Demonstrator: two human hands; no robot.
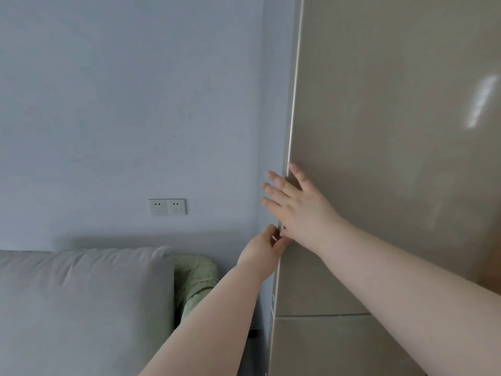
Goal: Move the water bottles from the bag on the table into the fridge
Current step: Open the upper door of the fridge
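A tall beige fridge (379,131) fills the right half of the view, and its upper door looks closed. My right hand (295,204) lies flat against the door's left edge, fingers spread and reaching past the edge. Just below it, my left hand (264,253) curls its fingers around the same left edge of the upper door. A seam (320,315) marks the lower door beneath. No water bottles, bag or table are in view.
A grey sofa cushion (81,308) stands at the lower left, with a green patterned cloth (195,278) behind it. Two wall sockets (167,207) sit on the pale blue wall. A narrow gap separates the sofa from the fridge's side.
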